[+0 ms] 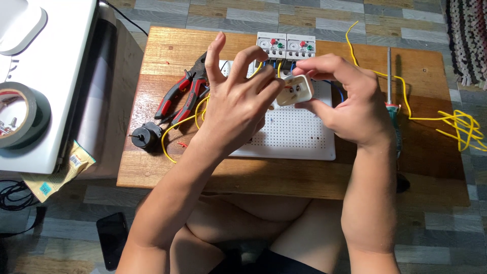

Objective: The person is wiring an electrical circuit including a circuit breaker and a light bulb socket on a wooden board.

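Hands meet just above the centre of the head view, and between them we see a small white plastic housing (294, 90), boxy with rounded corners, its open face turned toward us so that pale inner parts and a hint of metal show. Our right hand (350, 101) pinches it, thumb under and fingers curled over the top. Our left hand (238, 104) touches its left edge with thumb and a bent finger, while the other fingers stand spread and raised, holding nothing.

Below the hands lies a white perforated board (294, 134) on a low wooden table (167, 172). At the board's upper edge, in the upper middle of the frame, sit two grey switch units (285, 46) with red and green buttons. Yellow wire (446, 122) trails to the right edge, past a screwdriver (390, 86) lying upright in the frame. Left of the hands lie red-handled pliers (182, 94) and a small black round part (147, 134). At the left edge rests a roll of dark tape (23, 114) on a white surface.
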